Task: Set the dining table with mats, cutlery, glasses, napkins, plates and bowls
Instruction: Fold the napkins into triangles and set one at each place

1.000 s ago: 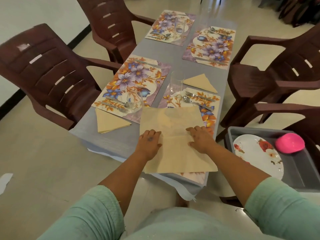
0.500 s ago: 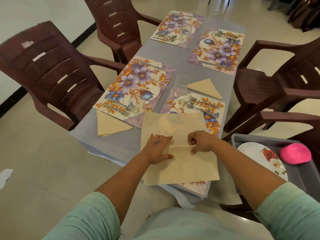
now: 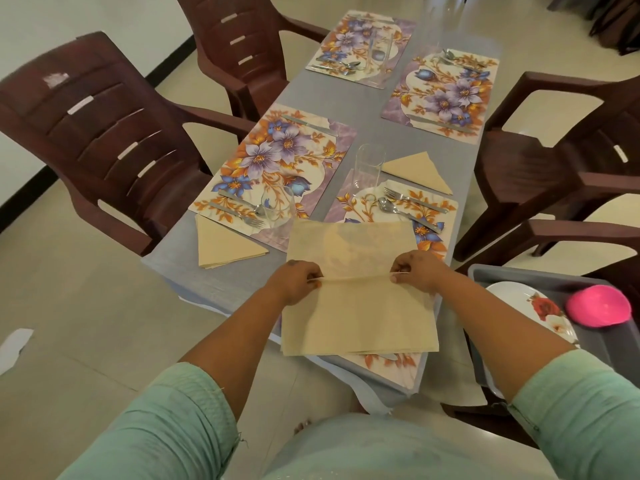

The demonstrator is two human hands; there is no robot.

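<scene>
A beige napkin lies spread over the near right floral mat at the table's front edge. My left hand pinches a raised crease at the napkin's left side. My right hand pinches the same crease at the right side. Two folded beige napkins lie by the near mats: one at the left, one triangular at the right. Forks, spoons and knives rest on all the floral mats. A clear glass stands on the near right mat, another on the near left mat.
Dark brown plastic chairs stand on both sides of the grey table. A grey tub at my right holds a floral plate and a pink bowl. Two far mats carry cutlery and a glass.
My hands went from resting flat on the napkin to pinching a fold across its middle, then slid apart toward its left and right edges.
</scene>
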